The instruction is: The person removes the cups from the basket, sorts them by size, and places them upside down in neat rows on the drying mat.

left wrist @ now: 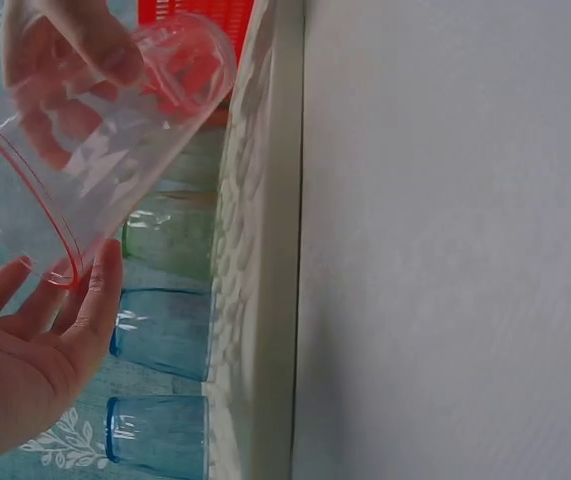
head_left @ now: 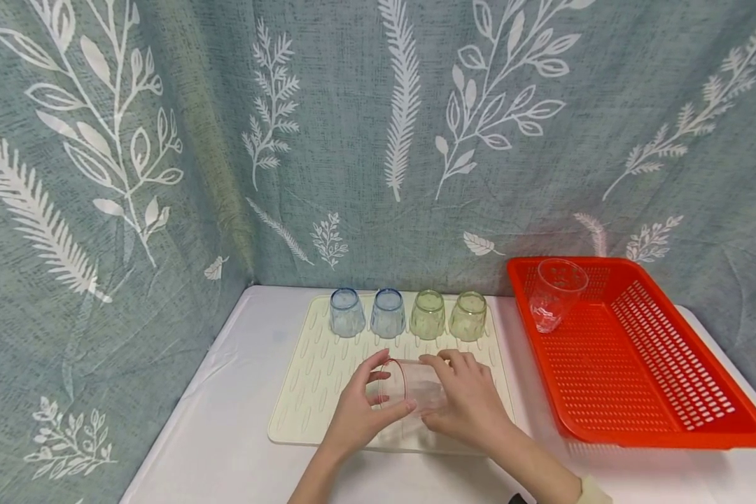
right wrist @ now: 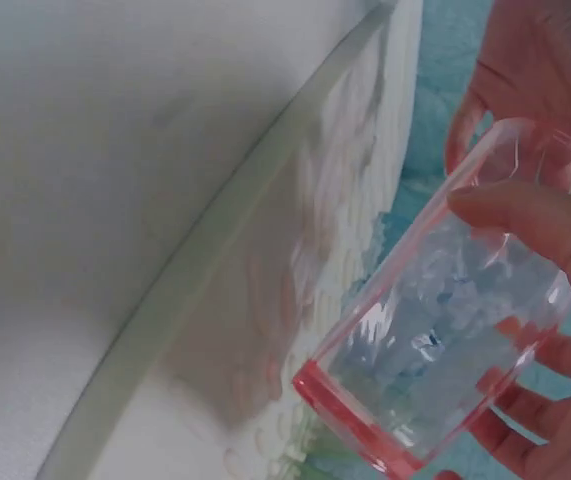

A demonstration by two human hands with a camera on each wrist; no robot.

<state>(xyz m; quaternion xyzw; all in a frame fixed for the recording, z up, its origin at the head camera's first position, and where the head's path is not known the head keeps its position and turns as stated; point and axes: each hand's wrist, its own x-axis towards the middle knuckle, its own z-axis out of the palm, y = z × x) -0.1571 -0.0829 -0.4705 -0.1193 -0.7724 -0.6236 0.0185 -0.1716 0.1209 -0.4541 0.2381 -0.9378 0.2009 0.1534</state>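
A clear plastic tumbler [head_left: 423, 385] with a pinkish-red tint at its rim and base lies sideways in the air over the cream draining mat [head_left: 296, 399]. My right hand [head_left: 469, 395] grips it around the body near the base, thumb on the near side and fingers on the far side. At the mouth end, my left hand [head_left: 360, 413] is spread around the rim, its fingers loosely extended. The left wrist view shows left fingertips [left wrist: 105, 270] right at the red rim. In the right wrist view the tumbler [right wrist: 435, 320] tilts, its red base toward the mat.
Two blue glasses [head_left: 347, 315] and two green glasses [head_left: 428, 316] stand in a row along the mat's back edge. A red plastic basket [head_left: 544, 371] sits on the right, with another clear tumbler [head_left: 557, 290] leaning in its back left corner. A patterned curtain [head_left: 353, 140] hangs behind.
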